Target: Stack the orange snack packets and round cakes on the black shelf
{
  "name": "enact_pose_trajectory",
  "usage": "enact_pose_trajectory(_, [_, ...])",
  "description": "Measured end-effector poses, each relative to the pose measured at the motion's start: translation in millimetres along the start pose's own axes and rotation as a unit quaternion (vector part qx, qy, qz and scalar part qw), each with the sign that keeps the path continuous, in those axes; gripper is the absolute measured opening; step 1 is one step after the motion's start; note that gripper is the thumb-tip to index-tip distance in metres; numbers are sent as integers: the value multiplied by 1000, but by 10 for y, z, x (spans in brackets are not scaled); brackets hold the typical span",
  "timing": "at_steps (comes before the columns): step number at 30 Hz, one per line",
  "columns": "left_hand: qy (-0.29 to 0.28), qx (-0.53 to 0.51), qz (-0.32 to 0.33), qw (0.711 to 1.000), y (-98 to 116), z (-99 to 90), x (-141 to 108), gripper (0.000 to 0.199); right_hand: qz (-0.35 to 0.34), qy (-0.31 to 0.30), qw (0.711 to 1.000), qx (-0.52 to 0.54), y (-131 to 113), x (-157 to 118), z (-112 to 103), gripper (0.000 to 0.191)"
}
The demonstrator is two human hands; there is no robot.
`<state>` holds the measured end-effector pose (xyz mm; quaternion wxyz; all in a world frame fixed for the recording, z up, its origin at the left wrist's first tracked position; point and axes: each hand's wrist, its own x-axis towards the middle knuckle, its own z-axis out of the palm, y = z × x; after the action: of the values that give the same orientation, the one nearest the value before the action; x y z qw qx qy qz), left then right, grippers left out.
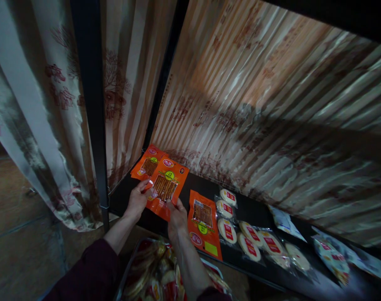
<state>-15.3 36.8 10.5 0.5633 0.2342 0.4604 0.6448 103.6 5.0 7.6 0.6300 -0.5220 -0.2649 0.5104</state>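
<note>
Between my two hands is an orange snack packet with a clear window showing brown sticks. My left hand pinches its left edge, and my right hand grips its lower right corner. Behind it, at the shelf's left end, lie similar orange packets, partly covered by the held one. To the right of my right hand, another orange packet rests upside down on the black shelf.
Several round pale wrapped crackers lie along the shelf, with white packets and a colourful bag farther right. A container of packaged food sits below. A black post and printed curtains border the shelf.
</note>
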Motion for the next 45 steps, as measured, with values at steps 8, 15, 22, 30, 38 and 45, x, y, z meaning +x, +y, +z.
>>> enact_pose_trajectory(8, [6, -22, -7, 1000, 14, -55, 115, 32, 6, 9, 999, 34, -30, 134, 166, 32])
enact_pose_trajectory(15, [10, -90, -22, 996, 72, -59, 157, 36, -8, 11, 999, 44, -23, 367, 357, 27])
enact_pose_trajectory(22, [5, -78, 26, 997, 95, -120, 236, 39, -1, 7, 1000, 9, 87, 476, 448, 29])
enact_pose_trajectory(30, [26, -87, 18, 996, 59, -150, 310, 40, 3, 20, 1000, -2, 214, 634, 532, 27])
enact_pose_trajectory(38, [31, -133, 0, 991, 75, -154, 312, 39, -16, 35, 999, -17, 273, 761, 614, 22])
enact_pose_trajectory(45, [36, -149, -23, 988, 49, -206, 364, 39, -26, 40, 998, -39, 296, 806, 729, 17])
